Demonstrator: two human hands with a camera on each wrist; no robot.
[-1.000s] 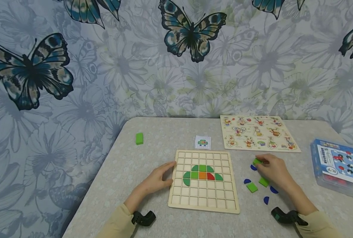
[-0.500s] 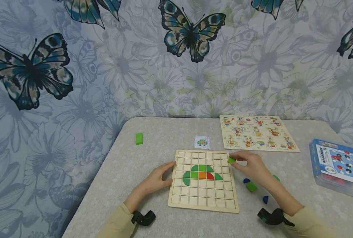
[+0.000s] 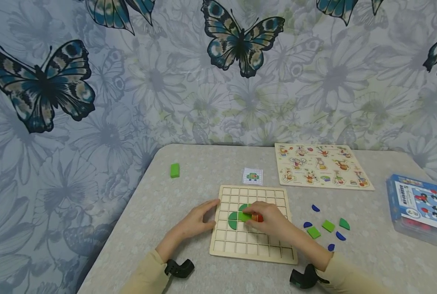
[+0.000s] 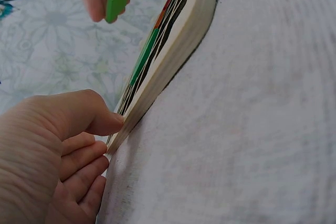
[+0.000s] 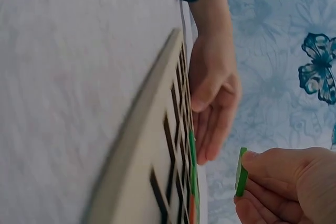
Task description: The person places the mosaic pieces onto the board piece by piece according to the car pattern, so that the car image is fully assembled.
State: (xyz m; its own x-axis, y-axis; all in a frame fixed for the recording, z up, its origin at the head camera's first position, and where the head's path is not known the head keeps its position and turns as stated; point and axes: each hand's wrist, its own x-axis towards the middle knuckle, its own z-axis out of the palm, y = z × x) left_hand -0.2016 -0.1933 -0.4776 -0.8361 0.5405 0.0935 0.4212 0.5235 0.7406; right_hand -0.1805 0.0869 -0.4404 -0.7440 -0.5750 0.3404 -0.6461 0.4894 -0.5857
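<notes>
Looks like a placing step — right hand (image 3: 271, 218) pinches green tile (image 4: 116, 4) above grid board (image 3: 240, 247), not touching it; left hand (image 3: 194, 220), fairly relaxed, touches grid board's left edge. Next move probably calls for aligning, then lowering — exact spot unclear, right hand blocks it

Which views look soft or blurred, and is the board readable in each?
Head: clearest and evenly lit, board readable except under the right hand; left wrist: board nearly edge-on, tabletop soft; right wrist: board steeply foreshortened, its near edge blurred.
</notes>
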